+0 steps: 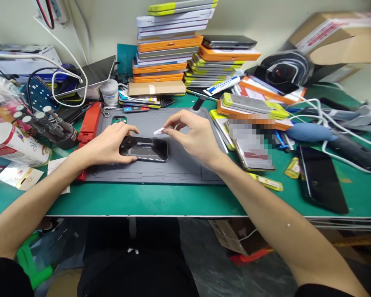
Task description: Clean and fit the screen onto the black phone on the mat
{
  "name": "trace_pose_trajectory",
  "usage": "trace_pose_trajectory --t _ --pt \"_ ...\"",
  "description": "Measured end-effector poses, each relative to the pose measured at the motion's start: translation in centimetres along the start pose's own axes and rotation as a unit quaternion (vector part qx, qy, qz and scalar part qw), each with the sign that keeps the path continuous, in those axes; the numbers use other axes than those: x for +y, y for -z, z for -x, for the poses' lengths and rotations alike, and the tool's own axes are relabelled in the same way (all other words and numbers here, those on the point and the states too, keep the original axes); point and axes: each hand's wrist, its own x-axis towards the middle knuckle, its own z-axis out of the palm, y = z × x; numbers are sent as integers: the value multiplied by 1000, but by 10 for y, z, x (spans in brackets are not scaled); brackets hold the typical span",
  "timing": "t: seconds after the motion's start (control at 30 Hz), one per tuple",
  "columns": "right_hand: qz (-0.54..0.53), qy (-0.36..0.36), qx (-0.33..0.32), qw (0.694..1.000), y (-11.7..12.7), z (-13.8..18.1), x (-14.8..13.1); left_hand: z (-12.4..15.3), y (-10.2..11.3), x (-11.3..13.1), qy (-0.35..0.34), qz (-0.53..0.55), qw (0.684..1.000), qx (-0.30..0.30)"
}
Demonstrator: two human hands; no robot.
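A black phone [146, 149] lies screen up on the grey work mat [176, 169]. My left hand [109, 142] rests on the phone's left end, thumb along its near edge and fingers curled over its far edge, holding it down. Just right of the phone hovers my right hand [191, 134], with thumb and forefinger pinched on a small white strip [158, 131] that sticks out to the left above the phone's far right corner. A small green circuit board [119, 120] lies on the mat behind my left hand.
Stacks of orange, grey and yellow-green flat boxes [170, 45] stand behind the mat. A rack of screwdrivers [54, 128] and a red tool [88, 123] sit to the left. More boxes, white cables and a dark phone [323, 179] crowd the green table [173, 202] on the right.
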Motion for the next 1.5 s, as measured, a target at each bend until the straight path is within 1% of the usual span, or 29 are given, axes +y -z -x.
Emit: trace_pose_trajectory --t 0.07,0.1,0.17,0.23,0.3,0.43,0.53,0.67,0.73,0.83,0.97,1.03,1.1,1.2,1.27,1.4,1.5 --pt "22 40 -12 999 -2 0 -1 1 -2 2 -20 47 997 49" --pt "32 60 -22 997 -4 1 -2 1 -3 3 -36 69 994 82" --pt "44 92 -48 994 -7 3 -4 0 -6 4 -63 110 980 154" --pt "40 104 -83 990 -11 8 -8 -1 -7 5 -64 155 966 198" --pt "19 104 -123 987 -14 14 -12 -2 -6 7 -46 186 958 214" --pt "-37 124 -205 970 -20 22 -19 0 -2 11 -18 171 959 224" --pt "-57 155 -229 959 -20 22 -28 4 -3 19 -42 173 961 213" --pt "-36 189 -199 961 -14 20 -42 12 -7 36 -121 168 960 187" --pt "-9 193 -181 964 -11 19 -46 16 -9 43 -130 150 964 179" --pt "36 201 -176 963 -12 21 -43 19 -14 48 -132 122 968 174" --pt "56 255 -152 953 -17 25 -33 18 -18 45 -167 106 961 193" --pt "61 272 -142 950 -17 27 -31 17 -19 42 -166 94 962 194" --pt "77 264 -133 952 -15 26 -33 15 -20 41 -156 83 965 194" --pt "97 241 -85 962 -10 23 -41 13 -20 41 -150 76 964 206" --pt "107 241 -59 963 -7 22 -47 13 -20 44 -155 80 961 216" --pt "110 298 -61 946 -7 23 -52 14 -18 49 -169 89 959 209" --pt "129 328 -27 935 -8 23 -51 14 -18 50 -179 96 956 211"
